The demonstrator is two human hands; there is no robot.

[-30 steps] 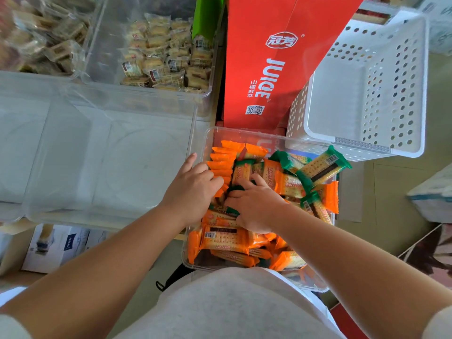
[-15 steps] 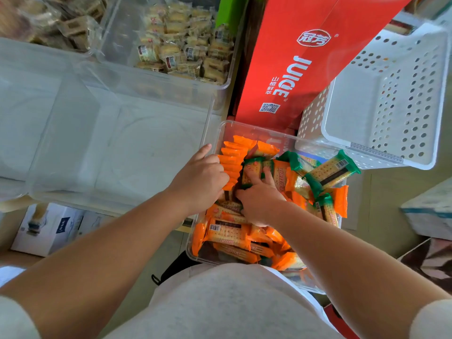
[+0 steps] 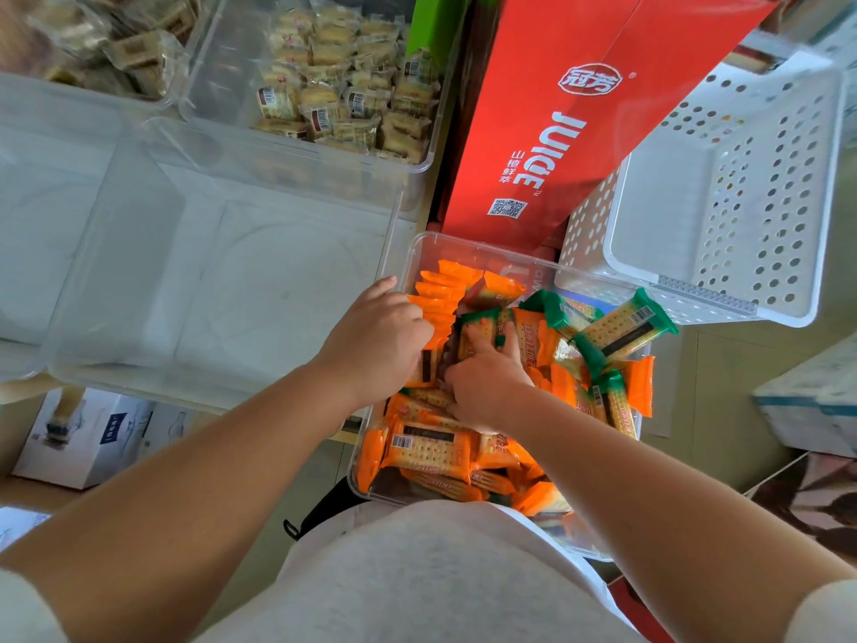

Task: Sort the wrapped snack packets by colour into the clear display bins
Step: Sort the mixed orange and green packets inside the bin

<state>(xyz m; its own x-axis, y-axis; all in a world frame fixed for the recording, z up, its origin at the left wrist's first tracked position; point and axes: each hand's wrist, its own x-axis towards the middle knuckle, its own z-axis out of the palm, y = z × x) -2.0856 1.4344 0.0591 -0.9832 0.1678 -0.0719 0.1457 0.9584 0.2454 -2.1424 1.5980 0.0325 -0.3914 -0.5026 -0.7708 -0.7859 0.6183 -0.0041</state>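
Red "JUICE" carton (image 3: pixel 556 132); left hand (image 3: pixel 375 341) grips glossy orange packets (image 3: pixel 436 294), right hand (image 3: pixel 487 378) presses green-ended packet (image 3: pixel 480 324), fingers straight.

The left grip's (image 3: pixel 375 345) fingertips vanish among the orange packets (image 3: pixel 436 294), so its hold is unclear. The bin's (image 3: pixel 487 245) near wall hides behind the shirt (image 3: pixel 417 573). Upper-left packets (image 3: pixel 116 44) are blurred.

Orange cracker pkts (image 3: pixel 438 290) stand in a row at the clear bin's (image 3: pixel 482 245) far-left corner; elsewhere orange & green-ended pkts (image 3: pixel 623 327) lie jumbled (one green atop, tilted). Bigger clear bin (image 3: pixel 222 290) adjoins left.
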